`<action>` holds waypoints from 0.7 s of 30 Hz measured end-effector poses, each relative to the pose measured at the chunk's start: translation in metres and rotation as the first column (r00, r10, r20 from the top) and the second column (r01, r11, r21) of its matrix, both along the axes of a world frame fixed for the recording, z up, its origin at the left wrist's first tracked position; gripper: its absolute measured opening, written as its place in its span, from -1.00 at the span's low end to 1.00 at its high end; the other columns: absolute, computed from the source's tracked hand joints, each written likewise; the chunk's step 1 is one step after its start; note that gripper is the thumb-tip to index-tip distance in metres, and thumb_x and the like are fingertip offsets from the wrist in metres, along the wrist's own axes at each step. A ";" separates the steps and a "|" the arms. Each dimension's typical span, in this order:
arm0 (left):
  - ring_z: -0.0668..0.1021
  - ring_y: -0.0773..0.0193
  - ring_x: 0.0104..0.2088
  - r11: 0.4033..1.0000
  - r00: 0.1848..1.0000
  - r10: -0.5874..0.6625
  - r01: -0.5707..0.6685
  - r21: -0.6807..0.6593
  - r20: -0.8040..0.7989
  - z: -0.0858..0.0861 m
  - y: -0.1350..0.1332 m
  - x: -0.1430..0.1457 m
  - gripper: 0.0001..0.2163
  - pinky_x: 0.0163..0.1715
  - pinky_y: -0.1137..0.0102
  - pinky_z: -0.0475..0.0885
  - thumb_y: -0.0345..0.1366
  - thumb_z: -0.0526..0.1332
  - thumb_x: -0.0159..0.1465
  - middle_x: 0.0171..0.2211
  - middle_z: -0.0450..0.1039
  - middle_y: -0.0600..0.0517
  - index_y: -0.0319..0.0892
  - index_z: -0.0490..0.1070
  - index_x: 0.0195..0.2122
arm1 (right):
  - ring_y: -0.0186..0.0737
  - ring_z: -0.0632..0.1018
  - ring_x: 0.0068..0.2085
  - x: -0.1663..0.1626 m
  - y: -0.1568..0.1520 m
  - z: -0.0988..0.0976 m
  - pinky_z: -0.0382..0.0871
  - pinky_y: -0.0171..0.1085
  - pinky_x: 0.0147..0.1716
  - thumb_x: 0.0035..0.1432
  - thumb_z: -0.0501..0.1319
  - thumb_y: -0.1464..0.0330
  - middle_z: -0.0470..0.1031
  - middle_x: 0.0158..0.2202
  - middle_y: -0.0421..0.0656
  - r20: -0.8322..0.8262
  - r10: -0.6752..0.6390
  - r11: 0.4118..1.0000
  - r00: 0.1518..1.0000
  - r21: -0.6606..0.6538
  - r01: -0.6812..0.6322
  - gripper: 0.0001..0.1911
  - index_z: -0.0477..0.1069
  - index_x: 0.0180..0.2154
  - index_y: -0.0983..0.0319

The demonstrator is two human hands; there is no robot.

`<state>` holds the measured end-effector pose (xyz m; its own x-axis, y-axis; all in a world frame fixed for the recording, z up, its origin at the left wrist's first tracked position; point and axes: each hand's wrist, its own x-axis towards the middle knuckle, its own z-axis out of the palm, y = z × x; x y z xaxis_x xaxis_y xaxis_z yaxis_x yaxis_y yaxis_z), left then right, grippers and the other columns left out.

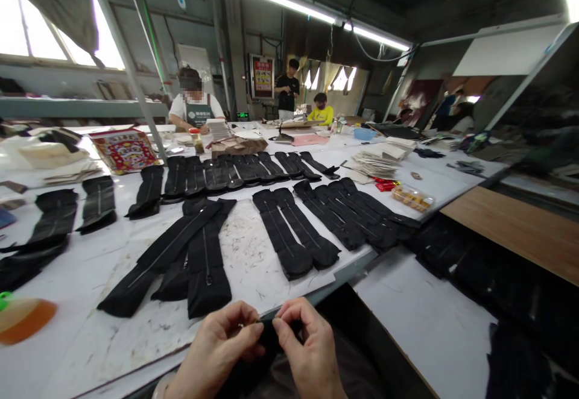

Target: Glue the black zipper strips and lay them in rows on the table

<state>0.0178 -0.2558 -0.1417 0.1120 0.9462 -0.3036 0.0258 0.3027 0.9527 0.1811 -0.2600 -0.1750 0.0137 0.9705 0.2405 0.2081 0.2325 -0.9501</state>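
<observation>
At the bottom of the view my left hand (pixel 217 348) and my right hand (pixel 307 345) meet over a black zippered fabric strip (pixel 266 333), just off the near edge of the white table (pixel 253 254). Both hands pinch it with thumb and fingers closed. Most of the strip hangs hidden below my hands. Stacks of the same black zippered strips (pixel 203 254) lie on the table right in front of me, with another pile (pixel 294 230) to their right.
More black strips (pixel 235 173) lie in a row farther back. An orange object (pixel 22 320) sits at the near left, a small plastic box (pixel 412 198) and paper stacks (pixel 377 161) at the right. Three people work at the far end. A wooden board (pixel 515 236) lies to the right.
</observation>
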 end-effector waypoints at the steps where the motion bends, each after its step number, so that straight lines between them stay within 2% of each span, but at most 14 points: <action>1: 0.55 0.26 -0.53 1.000 1.000 -0.016 0.016 -0.002 -0.005 -0.001 0.001 -0.002 -0.68 -0.51 0.45 0.38 -0.06 0.42 -0.01 -0.54 0.46 0.06 -0.23 0.48 -0.42 | -0.24 0.50 -0.37 -0.001 0.001 -0.001 0.37 -0.32 -0.33 0.13 0.19 0.38 0.47 -0.42 -0.18 -0.005 0.003 1.000 1.000 0.008 -0.003 -0.87 0.33 -0.48 0.20; 4: 0.53 0.28 -0.51 0.996 0.994 -0.090 0.089 -0.011 -0.059 -0.002 0.004 -0.007 -0.65 -0.48 0.46 0.38 -0.07 0.41 0.03 -0.51 0.51 0.03 -0.24 0.53 -0.29 | -0.23 0.51 -0.36 -0.005 0.004 -0.005 0.37 -0.31 -0.33 0.10 0.20 0.40 0.47 -0.43 -0.18 -0.026 0.008 1.000 1.000 0.013 -0.007 -0.87 0.32 -0.48 0.19; 6: 0.49 0.31 -0.54 0.994 0.989 -0.105 0.106 -0.004 -0.105 -0.002 0.005 -0.008 -0.68 -0.50 0.48 0.34 -0.08 0.41 0.03 -0.56 0.49 0.05 -0.25 0.53 -0.37 | -0.24 0.51 -0.38 -0.008 0.005 -0.008 0.36 -0.32 -0.33 0.08 0.21 0.40 0.47 -0.44 -0.20 -0.047 -0.006 1.000 0.999 0.014 0.006 -0.88 0.32 -0.48 0.19; 9: 0.46 0.33 -0.57 0.997 0.989 -0.071 0.075 0.023 -0.133 -0.003 0.003 -0.009 -0.70 -0.54 0.49 0.31 -0.07 0.40 0.02 -0.61 0.45 0.08 -0.23 0.47 -0.47 | -0.22 0.53 -0.30 -0.011 0.003 -0.013 0.37 -0.32 -0.26 0.05 0.24 0.42 0.51 -0.35 -0.18 -0.082 -0.052 0.997 0.995 0.061 0.057 -0.90 0.33 -0.47 0.18; 13: 0.49 0.31 -0.57 0.998 0.987 0.021 -0.011 0.065 -0.157 -0.007 0.000 -0.010 -0.70 -0.55 0.49 0.31 -0.07 0.39 0.02 -0.62 0.42 0.11 -0.21 0.44 -0.50 | -0.17 0.54 -0.15 -0.009 -0.001 -0.017 0.36 -0.30 -0.12 0.07 0.23 0.44 0.53 -0.22 -0.15 -0.089 -0.103 0.987 0.991 0.115 0.113 -0.92 0.37 -0.45 0.18; 16: 0.51 0.29 -0.57 0.998 0.985 0.036 -0.027 0.057 -0.169 -0.006 -0.001 -0.010 -0.71 -0.55 0.48 0.33 -0.08 0.41 0.00 -0.62 0.42 0.11 -0.20 0.43 -0.50 | -0.19 0.54 -0.20 -0.006 -0.002 -0.015 0.39 -0.31 -0.16 0.12 0.21 0.42 0.53 -0.27 -0.15 -0.071 -0.083 0.992 0.994 0.093 0.089 -0.91 0.38 -0.45 0.18; 21: 0.49 0.31 -0.58 0.997 0.987 0.057 -0.048 0.061 -0.149 0.005 -0.003 -0.005 -0.72 -0.52 0.46 0.41 -0.11 0.41 -0.03 -0.62 0.40 0.12 -0.19 0.41 -0.53 | -0.23 0.51 -0.32 -0.005 -0.003 -0.006 0.39 -0.33 -0.29 0.16 0.21 0.35 0.50 -0.33 -0.16 -0.084 -0.067 0.998 0.994 -0.011 0.066 -0.85 0.37 -0.46 0.19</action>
<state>0.0124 -0.2586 -0.1369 0.0190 0.9658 -0.2586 0.1557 0.2527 0.9549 0.1763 -0.2630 -0.1810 0.0980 0.9687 0.2281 0.1419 0.2133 -0.9666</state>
